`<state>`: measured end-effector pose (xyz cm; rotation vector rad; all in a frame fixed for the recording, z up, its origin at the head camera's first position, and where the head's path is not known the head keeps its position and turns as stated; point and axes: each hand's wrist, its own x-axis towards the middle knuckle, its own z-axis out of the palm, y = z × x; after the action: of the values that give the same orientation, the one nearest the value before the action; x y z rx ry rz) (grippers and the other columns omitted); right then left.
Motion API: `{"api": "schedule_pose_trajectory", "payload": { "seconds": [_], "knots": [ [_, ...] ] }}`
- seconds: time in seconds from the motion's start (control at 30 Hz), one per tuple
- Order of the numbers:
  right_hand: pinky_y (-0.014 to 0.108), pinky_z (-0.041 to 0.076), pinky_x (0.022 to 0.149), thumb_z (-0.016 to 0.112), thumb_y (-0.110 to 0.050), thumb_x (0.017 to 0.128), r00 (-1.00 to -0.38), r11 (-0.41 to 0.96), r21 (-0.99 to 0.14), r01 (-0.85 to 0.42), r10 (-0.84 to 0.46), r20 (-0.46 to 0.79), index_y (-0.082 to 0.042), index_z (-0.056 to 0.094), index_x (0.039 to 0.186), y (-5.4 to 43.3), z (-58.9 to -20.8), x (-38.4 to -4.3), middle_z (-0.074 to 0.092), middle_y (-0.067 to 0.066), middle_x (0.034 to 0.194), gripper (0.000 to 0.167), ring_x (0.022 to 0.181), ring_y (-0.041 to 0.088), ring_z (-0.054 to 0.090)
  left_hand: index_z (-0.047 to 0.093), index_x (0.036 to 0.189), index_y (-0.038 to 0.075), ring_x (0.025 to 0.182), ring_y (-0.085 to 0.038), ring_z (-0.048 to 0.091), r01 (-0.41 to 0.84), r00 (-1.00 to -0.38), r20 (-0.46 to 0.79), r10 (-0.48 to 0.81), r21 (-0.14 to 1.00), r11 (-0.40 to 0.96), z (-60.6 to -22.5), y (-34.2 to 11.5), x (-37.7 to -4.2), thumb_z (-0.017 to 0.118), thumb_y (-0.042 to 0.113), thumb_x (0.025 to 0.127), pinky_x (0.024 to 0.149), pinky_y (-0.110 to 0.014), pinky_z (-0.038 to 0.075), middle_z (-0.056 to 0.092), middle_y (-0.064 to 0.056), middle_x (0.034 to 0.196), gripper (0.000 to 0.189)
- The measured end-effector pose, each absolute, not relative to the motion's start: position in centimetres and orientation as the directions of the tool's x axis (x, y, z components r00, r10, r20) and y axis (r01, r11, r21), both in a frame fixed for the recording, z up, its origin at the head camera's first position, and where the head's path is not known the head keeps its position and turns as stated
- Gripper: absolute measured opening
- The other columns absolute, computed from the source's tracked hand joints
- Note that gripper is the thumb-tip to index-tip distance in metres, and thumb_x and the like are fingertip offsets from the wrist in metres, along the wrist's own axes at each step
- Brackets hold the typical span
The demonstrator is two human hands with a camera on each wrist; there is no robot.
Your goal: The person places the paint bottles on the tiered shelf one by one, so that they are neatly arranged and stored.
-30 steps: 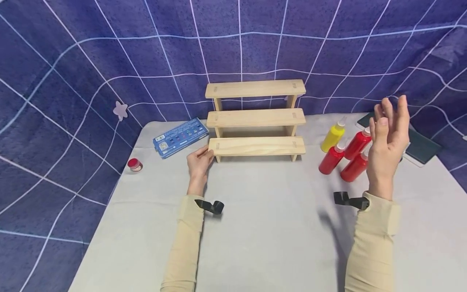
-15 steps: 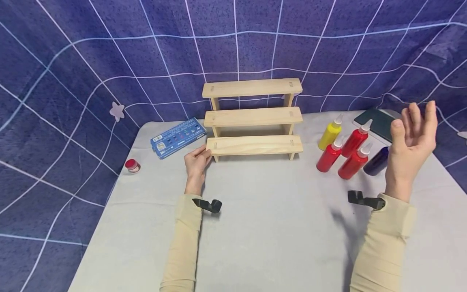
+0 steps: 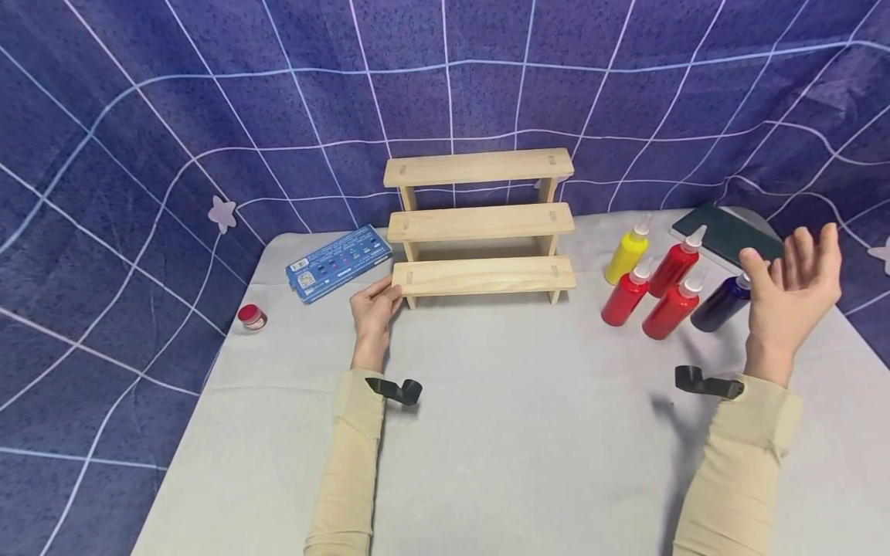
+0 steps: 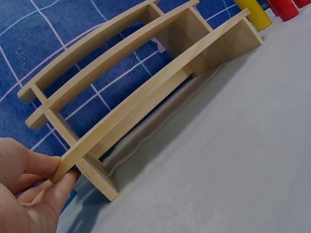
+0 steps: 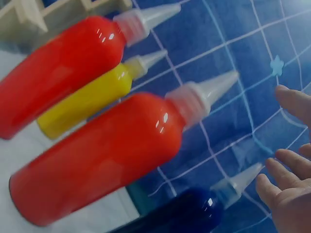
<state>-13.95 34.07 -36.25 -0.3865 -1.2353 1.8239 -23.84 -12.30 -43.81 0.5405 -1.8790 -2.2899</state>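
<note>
A three-tier wooden shelf [image 3: 480, 224] stands at the back of the table. My left hand [image 3: 373, 315] pinches the left end of its lowest board; the left wrist view shows thumb and fingers [image 4: 41, 162] on either side of that board. At the right, my right hand [image 3: 793, 297] hovers with its fingers loosely spread, holding nothing. Nearest to it stands a dark blue squeeze bottle [image 3: 720, 306], partly overlapped by the thumb in the head view. Red squeeze bottles [image 3: 671, 313] and one yellow squeeze bottle [image 3: 626, 257] stand just left of it, all with pointed nozzles.
A blue printed box [image 3: 339, 262] lies left of the shelf. Farther left is a small red-lidded jar [image 3: 253, 316]. Behind the bottles lies a flat dark green board [image 3: 726, 234] with a white edge. A blue grid-patterned curtain [image 3: 445, 100] hangs behind the pale table [image 3: 501, 417].
My right hand has moved rightward from over the red bottles, then a little lower, uncovering the dark blue bottle. The left hand keeps its pinch on the shelf.
</note>
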Motion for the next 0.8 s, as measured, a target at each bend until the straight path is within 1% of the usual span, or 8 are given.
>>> {"api": "schedule_pose_trajectory", "payload": {
  "seconds": [0.17, 0.37, 0.5, 0.57, 0.6, 0.7, 0.77, 0.8],
  "knots": [
    [0.014, 0.029, 0.114, 0.08, 0.014, 0.069, -0.608, -0.171, -0.899, -0.404, 0.784, 0.124, -0.016, 0.039, 0.149, 34.7, -37.1, -13.8, 0.048, 0.006, 0.147, 0.095, 0.137, 0.014, 0.041, 0.06, 0.127, -0.007, 0.112, -0.028, 0.063, -0.125, -0.929, -0.191, -0.317, 0.968, -0.217, -43.7, -12.3, -23.8, 0.063, -0.008, 0.088, 0.09, -0.027, 0.058, 0.062, -0.025, 0.124, 0.039],
    [0.013, 0.025, 0.115, 0.071, 0.021, 0.071, -0.663, -0.203, -0.929, -0.309, 0.746, 0.058, -0.014, 0.037, 0.15, 35.4, -38.2, -13.6, 0.041, 0.009, 0.152, 0.093, 0.139, 0.015, 0.037, 0.06, 0.126, -0.006, 0.11, -0.027, 0.064, -0.126, -0.927, -0.188, -0.324, 0.971, -0.203, -43.7, -12.2, -23.8, 0.063, -0.008, 0.088, 0.088, -0.026, 0.058, 0.063, -0.024, 0.123, 0.039],
    [0.012, 0.025, 0.115, 0.072, 0.019, 0.073, -0.701, -0.184, -0.959, -0.217, 0.713, 0.022, -0.015, 0.037, 0.15, 35.9, -38.8, -13.6, 0.036, 0.008, 0.154, 0.092, 0.14, 0.014, 0.034, 0.061, 0.126, -0.006, 0.109, -0.027, 0.065, -0.127, -0.925, -0.188, -0.329, 0.972, -0.197, -43.7, -12.2, -23.8, 0.064, -0.007, 0.088, 0.088, -0.025, 0.058, 0.063, -0.024, 0.123, 0.038],
    [0.011, 0.025, 0.114, 0.072, 0.017, 0.074, -0.721, -0.142, -0.977, -0.16, 0.692, 0.018, -0.015, 0.036, 0.151, 36.2, -39.1, -13.6, 0.033, 0.007, 0.154, 0.091, 0.14, 0.012, 0.033, 0.061, 0.126, -0.006, 0.109, -0.027, 0.065, -0.125, -0.925, -0.185, -0.332, 0.973, -0.195, -43.8, -12.2, -23.8, 0.064, -0.007, 0.088, 0.088, -0.026, 0.058, 0.064, -0.024, 0.123, 0.038],
    [0.01, 0.027, 0.112, 0.072, 0.017, 0.073, -0.728, -0.117, -0.984, -0.131, 0.685, 0.016, -0.015, 0.036, 0.15, 36.3, -39.3, -13.6, 0.034, 0.008, 0.154, 0.091, 0.139, 0.011, 0.036, 0.061, 0.126, -0.006, 0.109, -0.027, 0.064, -0.124, -0.925, -0.185, -0.333, 0.973, -0.196, -43.8, -12.2, -23.8, 0.064, -0.008, 0.087, 0.088, -0.026, 0.058, 0.063, -0.024, 0.123, 0.038],
    [0.004, 0.037, 0.102, 0.074, 0.015, 0.073, -0.751, -0.019, -0.999, -0.038, 0.66, 0.016, -0.013, 0.034, 0.15, 36.7, -40.0, -13.5, 0.038, 0.011, 0.151, 0.091, 0.128, 0.004, 0.048, 0.061, 0.125, -0.006, 0.109, -0.028, 0.064, -0.121, -0.925, -0.182, -0.332, 0.973, -0.196, -43.7, -12.2, -23.8, 0.064, -0.007, 0.088, 0.088, -0.027, 0.058, 0.063, -0.025, 0.122, 0.038],
    [0.002, 0.046, 0.089, 0.076, 0.015, 0.071, -0.764, 0.016, -1.0, -0.017, 0.644, 0.023, -0.009, 0.04, 0.148, 36.9, -40.6, -13.4, 0.056, 0.008, 0.139, 0.088, 0.111, 0.002, 0.059, 0.061, 0.125, -0.006, 0.11, -0.029, 0.064, -0.122, -0.926, -0.183, -0.33, 0.973, -0.198, -43.7, -12.2, -23.8, 0.064, -0.007, 0.088, 0.088, -0.027, 0.058, 0.064, -0.025, 0.122, 0.037],
    [0.003, 0.049, 0.082, 0.077, 0.015, 0.071, -0.775, 0.016, -1.0, -0.02, 0.631, 0.025, -0.007, 0.046, 0.144, 37.0, -41.0, -13.3, 0.064, 0.007, 0.128, 0.083, 0.1, 0.001, 0.062, 0.061, 0.125, -0.006, 0.11, -0.029, 0.064, -0.122, -0.927, -0.184, -0.328, 0.972, -0.201, -43.7, -12.2, -23.8, 0.064, -0.008, 0.088, 0.088, -0.027, 0.058, 0.063, -0.025, 0.122, 0.037]
  ]
}}
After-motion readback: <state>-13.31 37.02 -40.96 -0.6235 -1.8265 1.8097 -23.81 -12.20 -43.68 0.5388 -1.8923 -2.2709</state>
